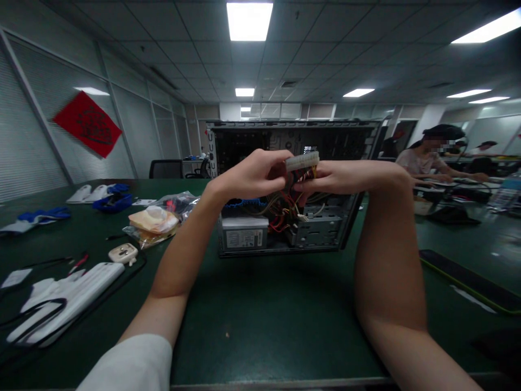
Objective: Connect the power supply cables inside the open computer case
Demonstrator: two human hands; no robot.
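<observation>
An open computer case (293, 124) stands in front of me on the green table, its inside facing me. My left hand (260, 174) pinches the left end of a long white power connector (302, 161). On the other side, my right hand (331, 176) grips the bundle of coloured wires (301, 176) just below that connector. More red, yellow and black cables (283, 214) hang down inside the case. At its lower left sits the power supply (245, 236) with a label, and a metal drive cage (319, 231) fills the lower right.
Left on the green table (244, 326) lie a white power strip (77, 304), a small adapter (122, 253), plastic bags (157, 220) and blue-and-white gloves (112, 201). A dark flat strip (468, 277) lies right. Another person (431, 152) sits farther right.
</observation>
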